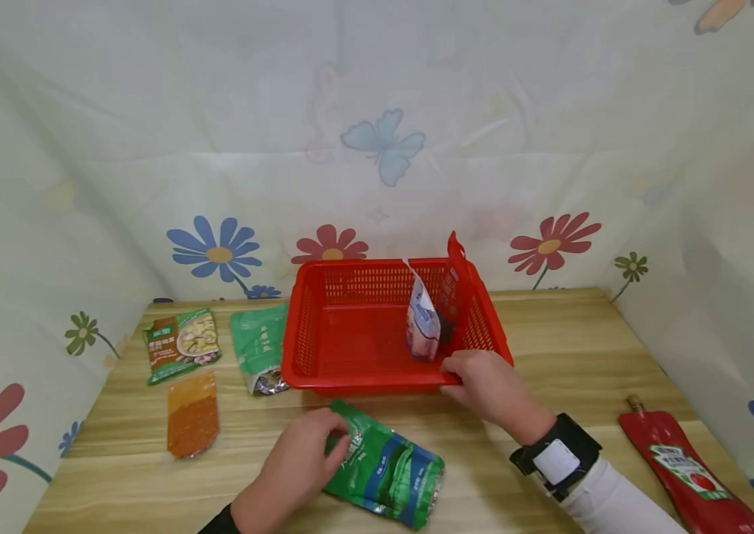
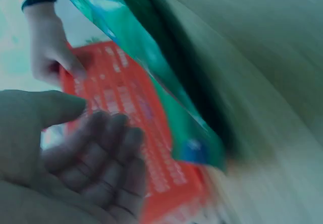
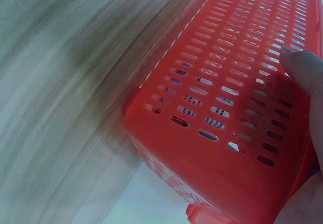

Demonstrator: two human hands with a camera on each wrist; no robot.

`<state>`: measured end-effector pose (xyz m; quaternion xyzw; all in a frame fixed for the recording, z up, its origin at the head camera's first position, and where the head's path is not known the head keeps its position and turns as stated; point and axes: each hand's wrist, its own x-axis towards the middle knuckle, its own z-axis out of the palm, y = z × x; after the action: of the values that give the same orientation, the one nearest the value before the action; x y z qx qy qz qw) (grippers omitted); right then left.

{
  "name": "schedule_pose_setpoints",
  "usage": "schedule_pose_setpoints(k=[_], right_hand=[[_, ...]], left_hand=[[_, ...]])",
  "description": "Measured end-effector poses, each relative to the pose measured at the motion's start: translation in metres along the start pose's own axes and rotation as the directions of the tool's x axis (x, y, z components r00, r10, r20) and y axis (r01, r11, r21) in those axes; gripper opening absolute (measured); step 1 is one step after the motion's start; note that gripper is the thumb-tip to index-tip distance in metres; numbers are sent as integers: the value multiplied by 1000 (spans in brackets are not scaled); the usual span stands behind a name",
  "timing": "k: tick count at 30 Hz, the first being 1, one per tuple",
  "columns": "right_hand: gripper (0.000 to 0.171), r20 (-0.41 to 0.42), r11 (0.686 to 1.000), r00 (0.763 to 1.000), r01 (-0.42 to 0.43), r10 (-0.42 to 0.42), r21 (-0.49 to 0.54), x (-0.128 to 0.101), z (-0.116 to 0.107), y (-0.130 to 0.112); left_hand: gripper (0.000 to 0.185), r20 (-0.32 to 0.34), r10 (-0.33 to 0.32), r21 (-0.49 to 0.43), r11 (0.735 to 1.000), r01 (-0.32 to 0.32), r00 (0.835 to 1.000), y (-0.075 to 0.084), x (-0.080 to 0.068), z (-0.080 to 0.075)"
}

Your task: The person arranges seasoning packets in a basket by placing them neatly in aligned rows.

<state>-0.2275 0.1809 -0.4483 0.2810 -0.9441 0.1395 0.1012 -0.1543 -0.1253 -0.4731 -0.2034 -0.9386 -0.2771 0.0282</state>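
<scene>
A red plastic basket (image 1: 363, 384) stands mid-table, its slotted side (image 3: 217, 77) filling much of the right wrist view. My right hand (image 1: 493, 391) grips its front rim near the right corner, the thumb over the outer side. Upright at the basket's right end are a white-and-pink pouch (image 1: 422, 326) and a red packet (image 1: 454, 293). In front of the basket lies a green pouch (image 1: 390, 467) with blue bands. My left hand (image 1: 303, 451) is at its upper left corner; in the left wrist view, loosely bent fingers (image 2: 101, 168) show with nothing between them and the thumb.
Left of the basket lie a green-and-brown food packet (image 1: 183, 345), a clear packet of orange-red contents (image 1: 193, 415) and another green pouch (image 1: 259, 345) against the basket. A red ketchup pouch (image 1: 690, 471) with a spout lies at the right. A flowered curtain (image 1: 377, 208) encloses the table.
</scene>
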Motion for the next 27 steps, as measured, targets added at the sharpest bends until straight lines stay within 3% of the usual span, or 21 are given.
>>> schedule_pose_setpoints(k=[4,8,12,16,18,21,25,27], right_hand=[[26,15,1000,1000,-17,17,-5,-3,3,0],[25,10,1000,1000,-9,9,-4,-3,4,-2],[25,-3,1000,1000,-12,12,-10,0,3,-2],[26,0,1000,1000,-16,16,-13,2,3,-1],[25,1,1000,1000,-12,12,-14,2,2,-1],[24,-1,1000,1000,-3,3,-19,2,2,-1],[24,4,1000,1000,-1,1,-20,2,1,-2],[24,9,1000,1000,-6,6,-17,2,1,-2]], left_hand=[[12,12,-192,52,980,191,981,-17,1,2],[13,19,-231,40,972,231,973,-28,4,1],[14,62,-271,-83,958,276,960,-35,11,-5],[21,164,-354,-175,908,380,921,-41,16,-10],[24,193,-370,-187,895,404,909,-43,16,-11],[29,217,-369,-236,879,415,904,-45,15,-10],[32,302,-336,-325,843,428,892,-45,16,-8],[24,349,-308,-342,838,426,885,-44,17,-8]])
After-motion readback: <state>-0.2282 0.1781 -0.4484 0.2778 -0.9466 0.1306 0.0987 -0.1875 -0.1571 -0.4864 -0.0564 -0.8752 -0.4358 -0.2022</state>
